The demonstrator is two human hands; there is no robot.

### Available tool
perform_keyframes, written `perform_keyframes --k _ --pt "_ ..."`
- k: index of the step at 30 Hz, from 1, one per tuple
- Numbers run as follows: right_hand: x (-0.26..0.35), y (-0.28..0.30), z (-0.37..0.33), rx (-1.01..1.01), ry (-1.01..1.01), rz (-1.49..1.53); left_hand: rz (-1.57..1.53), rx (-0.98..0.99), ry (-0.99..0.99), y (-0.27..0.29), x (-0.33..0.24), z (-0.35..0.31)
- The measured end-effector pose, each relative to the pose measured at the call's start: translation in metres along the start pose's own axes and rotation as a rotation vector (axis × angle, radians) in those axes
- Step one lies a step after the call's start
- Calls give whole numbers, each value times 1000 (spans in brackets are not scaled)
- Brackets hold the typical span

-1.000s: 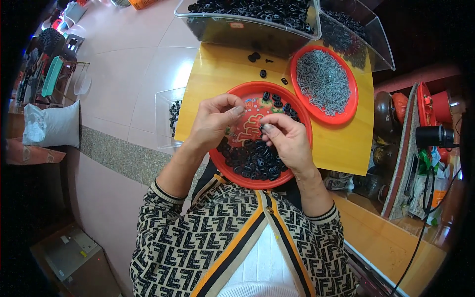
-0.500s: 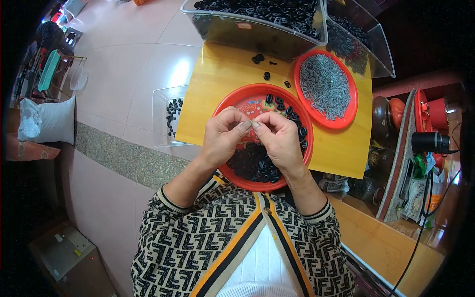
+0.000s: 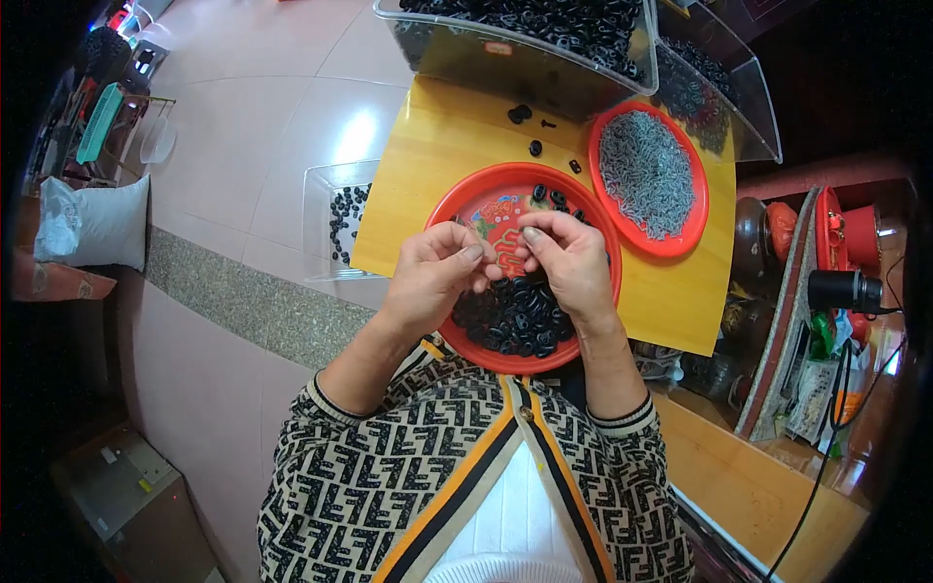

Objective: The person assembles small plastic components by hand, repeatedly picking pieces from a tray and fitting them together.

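Observation:
My left hand (image 3: 432, 272) is over the left side of a round red tray (image 3: 525, 366), its thumb pressed to its bent index finger. Opposite it, my right hand (image 3: 573, 264) pinches thumb against forefinger above the tray's right half. A small gap separates the two sets of fingertips. Whatever either pinch holds is too small or hidden to make out. Below my hands, the tray's near half carries a heap of small black oval plastic pieces (image 3: 520, 325). More of these lie along its far right rim. Bare patterned tray bottom shows between the hands.
Right of the tray, a red plate (image 3: 682, 246) holds many small silver metal pieces (image 3: 649, 175). Loose black pieces (image 3: 535, 148) lie on the yellow tabletop (image 3: 437, 126). Clear bins of black parts (image 3: 501, 68) stand at the back; a smaller clear box (image 3: 316, 228) is left.
My hands have come apart from touching fingertips, the right one shifting right and the left slightly left. The view has shifted a little.

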State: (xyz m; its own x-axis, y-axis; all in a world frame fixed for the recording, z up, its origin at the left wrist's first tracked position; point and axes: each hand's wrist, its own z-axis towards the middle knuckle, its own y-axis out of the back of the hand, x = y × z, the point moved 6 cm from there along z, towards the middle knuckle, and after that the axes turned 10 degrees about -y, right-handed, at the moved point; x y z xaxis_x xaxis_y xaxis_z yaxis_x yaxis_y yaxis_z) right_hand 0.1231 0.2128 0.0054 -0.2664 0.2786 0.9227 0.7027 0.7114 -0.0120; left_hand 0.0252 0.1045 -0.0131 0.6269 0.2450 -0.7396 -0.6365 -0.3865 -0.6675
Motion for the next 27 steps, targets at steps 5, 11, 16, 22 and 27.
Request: perform_keyframes --k 5,11,16,22,27 --pt "0 -1 -24 89 75 74 -148 46 46 -11 2 -1" --pt "1 6 -44 3 16 99 -245 71 78 -16 11 -4" --pt "6 -5 -58 21 122 112 -243 93 62 -22 18 -7" --pt "5 -10 -62 53 121 181 -267 38 92 -31 26 -13" --pt "4 -8 -61 29 120 228 -355 87 130 -43 24 -16"
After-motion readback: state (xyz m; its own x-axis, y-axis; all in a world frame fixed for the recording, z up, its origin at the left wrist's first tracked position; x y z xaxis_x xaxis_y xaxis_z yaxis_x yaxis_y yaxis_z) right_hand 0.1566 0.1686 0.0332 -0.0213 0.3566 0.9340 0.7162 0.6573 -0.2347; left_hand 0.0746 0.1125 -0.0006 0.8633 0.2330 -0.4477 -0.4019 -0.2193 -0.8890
